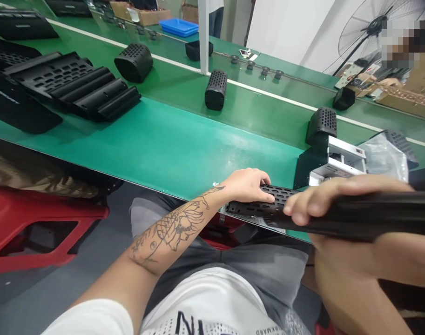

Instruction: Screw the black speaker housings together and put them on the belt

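My left hand lies over the near end of a black perforated casing, thumb and fingers gripping it at the bench's front edge. At the right, my right hand has its fingers wrapped over a long, smooth black part that reaches the right edge of the view. Where this part meets the perforated casing is partly hidden, so I cannot tell whether they are one piece. Just behind stands a black and white metal device.
On the green bench, several black shells are stacked at left. Black speaker-like housings stand farther back, with a blue tray beyond. Clear plastic wrap lies at right. A red stool is below left. Another person is at upper right.
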{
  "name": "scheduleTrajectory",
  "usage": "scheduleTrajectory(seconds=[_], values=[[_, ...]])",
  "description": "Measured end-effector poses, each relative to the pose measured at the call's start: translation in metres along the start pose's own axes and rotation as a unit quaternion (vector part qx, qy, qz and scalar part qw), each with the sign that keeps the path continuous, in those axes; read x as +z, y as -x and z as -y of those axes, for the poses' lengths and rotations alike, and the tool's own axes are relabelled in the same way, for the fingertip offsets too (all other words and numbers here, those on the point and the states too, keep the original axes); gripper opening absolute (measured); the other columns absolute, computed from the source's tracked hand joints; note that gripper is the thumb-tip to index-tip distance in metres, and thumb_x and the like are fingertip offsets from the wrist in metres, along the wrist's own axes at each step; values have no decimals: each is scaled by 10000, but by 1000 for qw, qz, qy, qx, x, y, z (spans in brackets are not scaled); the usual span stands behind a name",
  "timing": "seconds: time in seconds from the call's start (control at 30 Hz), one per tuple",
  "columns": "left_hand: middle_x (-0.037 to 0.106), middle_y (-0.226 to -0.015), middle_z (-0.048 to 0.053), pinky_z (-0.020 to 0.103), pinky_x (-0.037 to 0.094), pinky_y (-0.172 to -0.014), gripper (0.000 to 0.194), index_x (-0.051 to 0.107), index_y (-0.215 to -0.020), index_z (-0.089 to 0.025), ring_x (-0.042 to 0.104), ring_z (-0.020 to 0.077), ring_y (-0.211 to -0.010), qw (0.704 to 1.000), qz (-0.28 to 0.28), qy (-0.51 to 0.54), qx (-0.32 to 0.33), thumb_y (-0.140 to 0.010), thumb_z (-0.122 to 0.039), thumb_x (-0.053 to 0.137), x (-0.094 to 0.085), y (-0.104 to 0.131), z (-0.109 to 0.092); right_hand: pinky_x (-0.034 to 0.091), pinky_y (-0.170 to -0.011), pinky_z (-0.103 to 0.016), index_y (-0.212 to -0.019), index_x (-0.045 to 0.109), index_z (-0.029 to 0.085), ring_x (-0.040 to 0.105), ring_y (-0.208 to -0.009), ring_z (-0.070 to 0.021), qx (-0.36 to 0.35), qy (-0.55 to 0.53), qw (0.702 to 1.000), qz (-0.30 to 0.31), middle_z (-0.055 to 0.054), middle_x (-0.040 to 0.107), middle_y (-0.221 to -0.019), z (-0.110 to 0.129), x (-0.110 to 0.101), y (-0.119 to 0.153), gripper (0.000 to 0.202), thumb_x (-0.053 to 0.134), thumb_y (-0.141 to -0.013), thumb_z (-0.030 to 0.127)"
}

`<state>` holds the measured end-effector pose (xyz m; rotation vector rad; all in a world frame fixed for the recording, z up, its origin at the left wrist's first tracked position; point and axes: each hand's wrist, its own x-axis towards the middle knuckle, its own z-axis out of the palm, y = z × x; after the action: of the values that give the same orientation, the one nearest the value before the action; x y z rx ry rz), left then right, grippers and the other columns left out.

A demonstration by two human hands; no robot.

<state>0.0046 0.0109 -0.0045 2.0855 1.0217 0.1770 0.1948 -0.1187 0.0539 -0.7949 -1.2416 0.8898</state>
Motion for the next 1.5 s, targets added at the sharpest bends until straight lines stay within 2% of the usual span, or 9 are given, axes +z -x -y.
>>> scheduleTrajectory(seconds=[0.1, 0.23, 0.47, 0.63, 1.0, 1.17, 1.33, 1.43, 1.5], values=[[920, -1186, -11, 285, 607, -868, 397, 877, -1295, -297, 862, 252, -1085, 1000, 10, 29, 4, -931, -454, 875, -4, 4, -1, 662, -636, -485, -1137, 841, 214, 758, -634, -283, -28, -57, 998, 27, -57, 782, -800, -19, 46, -8, 487, 948, -899, 625], [856, -838, -15, 269, 549, -705, 256, 883, -1188, -265, 811, 207, -775, 995, 38, 87, 6, -966, -368, 810, -9, 8, 0, 625, -590, -416, -1132, 847, 207, 728, -592, -231, -45, -64, 995, 57, -33, 779, -787, -34, 70, -14, 435, 945, -922, 574], [829, -792, -17, 294, 505, -670, 238, 854, -1153, -279, 778, 211, -725, 995, 54, 81, 36, -922, -321, 815, -5, 0, 9, 668, -609, -434, -1089, 844, 239, 750, -599, -239, -33, -6, 995, 94, -23, 775, -782, -33, 64, -18, 437, 952, -912, 625], [878, -962, 3, 310, 531, -738, 261, 848, -1173, -297, 805, 237, -876, 995, 41, 71, 51, -937, -403, 813, -2, -4, 12, 712, -656, -469, -1207, 849, 249, 803, -682, -266, -36, -19, 983, 181, -50, 816, -859, -38, 51, -26, 378, 873, -981, 551], [903, -1226, 41, 355, 591, -831, 273, 840, -1226, -284, 835, 283, -1044, 995, 52, 73, 51, -975, -367, 770, -8, 1, 6, 708, -687, -479, -1248, 841, 213, 790, -716, -249, -7, -53, 968, 244, -57, 796, -914, -45, 47, -25, 343, 824, -1012, 461], [908, -1207, 35, 356, 599, -825, 213, 841, -1144, -301, 841, 292, -1041, 994, 50, 93, 39, -945, -349, 780, -3, -5, 9, 691, -661, -461, -1228, 834, 223, 777, -702, -244, 7, -53, 967, 250, -52, 778, -893, -47, 42, -25, 335, 837, -995, 463], [901, -1271, 40, 365, 623, -845, 269, 850, -1205, -329, 845, 302, -1060, 995, 36, 78, 45, -947, -360, 778, 4, -11, 12, 676, -694, -453, -1209, 819, 223, 777, -702, -229, 5, -46, 975, 217, -28, 768, -901, -51, 50, -15, 348, 883, -986, 483], [896, -1275, 59, 396, 637, -888, 289, 851, -1237, -312, 840, 314, -1066, 997, 10, 55, 59, -974, -374, 749, 12, -14, 15, 648, -654, -429, -1188, 822, 227, 751, -658, -215, -8, -30, 980, 198, -12, 748, -862, -46, 58, -13, 377, 909, -982, 530], [889, -1298, 61, 407, 654, -970, 278, 850, -1241, -293, 835, 310, -1128, 994, -30, 62, 84, -1018, -381, 711, 17, -12, 19, 648, -645, -432, -1236, 829, 259, 740, -642, -216, -23, -13, 979, 202, -7, 753, -851, -34, 56, -16, 387, 901, -987, 547]])
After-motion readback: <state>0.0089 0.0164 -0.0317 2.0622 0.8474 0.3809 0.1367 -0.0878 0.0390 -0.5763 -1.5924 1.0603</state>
